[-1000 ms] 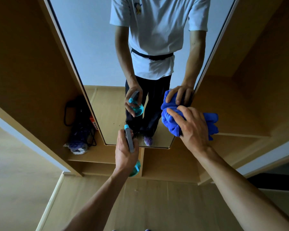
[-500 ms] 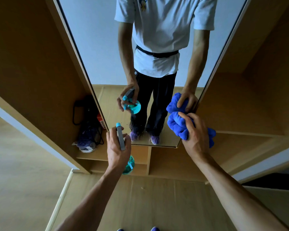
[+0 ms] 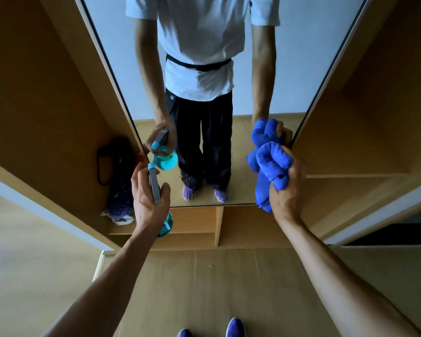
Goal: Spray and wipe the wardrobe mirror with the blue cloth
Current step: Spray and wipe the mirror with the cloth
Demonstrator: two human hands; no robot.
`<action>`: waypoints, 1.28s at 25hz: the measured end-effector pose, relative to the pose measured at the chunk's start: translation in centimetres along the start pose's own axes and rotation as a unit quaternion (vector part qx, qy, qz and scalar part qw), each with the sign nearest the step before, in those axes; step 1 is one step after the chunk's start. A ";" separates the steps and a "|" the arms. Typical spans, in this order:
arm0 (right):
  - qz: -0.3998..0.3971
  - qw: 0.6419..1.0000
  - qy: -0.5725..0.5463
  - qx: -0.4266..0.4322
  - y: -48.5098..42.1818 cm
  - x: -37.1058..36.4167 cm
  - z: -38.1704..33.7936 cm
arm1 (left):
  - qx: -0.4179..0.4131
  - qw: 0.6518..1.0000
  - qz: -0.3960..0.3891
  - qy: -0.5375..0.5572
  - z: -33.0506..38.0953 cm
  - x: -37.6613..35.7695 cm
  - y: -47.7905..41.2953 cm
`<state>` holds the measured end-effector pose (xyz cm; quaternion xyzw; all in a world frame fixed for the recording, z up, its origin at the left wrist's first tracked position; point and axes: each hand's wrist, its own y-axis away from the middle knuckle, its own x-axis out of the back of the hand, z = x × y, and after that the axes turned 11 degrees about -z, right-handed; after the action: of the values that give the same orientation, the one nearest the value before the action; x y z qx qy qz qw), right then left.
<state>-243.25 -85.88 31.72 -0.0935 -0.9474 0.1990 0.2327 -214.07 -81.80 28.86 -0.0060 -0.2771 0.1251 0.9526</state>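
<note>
Left hand (image 3: 148,200) grips the spray bottle (image 3: 154,188), fingers curled round it, nozzle pointing ahead at the mirror (image 3: 297,69). Right hand (image 3: 287,188) is clenched on the bunched blue cloth (image 3: 270,164). Above that fist, the cloth meets its own reflection. Judged step: wiping the lower glass. Next move: sweep the cloth toward the bottle with even pressure.

1. 1 wide-angle view, from a camera worn on the person's head, facing forward and tilted down.
2. it looks at a tall, thin-edged wardrobe mirror (image 3: 289,69) set between tan wooden wardrobe panels (image 3: 46,93), whose straight edges splay outward toward the top of the frame.
3. it is near: the left hand (image 3: 147,193) and right hand (image 3: 287,183) sit mid-frame by the glass's lower end, with the forearms entering from both bottom corners.
4. the bottom edge catches the toes of purple shoes (image 3: 235,328) on the pale wooden floor (image 3: 204,288). the mirror reflects the same person from chest to shoes.
</note>
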 end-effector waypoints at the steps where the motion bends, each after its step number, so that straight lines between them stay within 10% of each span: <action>1: 0.000 1.000 -0.013 0.004 0.0 0.1 -0.7 | -0.001 1.000 -0.013 0.006 -0.3 0.2 -0.1; 17: -0.056 0.998 -0.023 -0.006 1.2 -7.3 -1.9 | 0.005 0.999 -0.045 -0.007 0.0 2.7 -1.3; 25: -0.062 0.979 0.181 0.070 4.1 -18.3 -6.4 | 0.025 0.998 -0.059 0.003 -0.2 4.3 -1.6; 32: -0.133 0.988 0.083 0.001 5.4 -21.3 -7.8 | 0.037 0.997 -0.062 0.016 -0.9 5.4 -1.6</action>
<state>-220.41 -84.15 27.15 0.0172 -0.9285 0.1593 0.3351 -208.87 -81.98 31.04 0.0443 -0.2568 0.0754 0.9625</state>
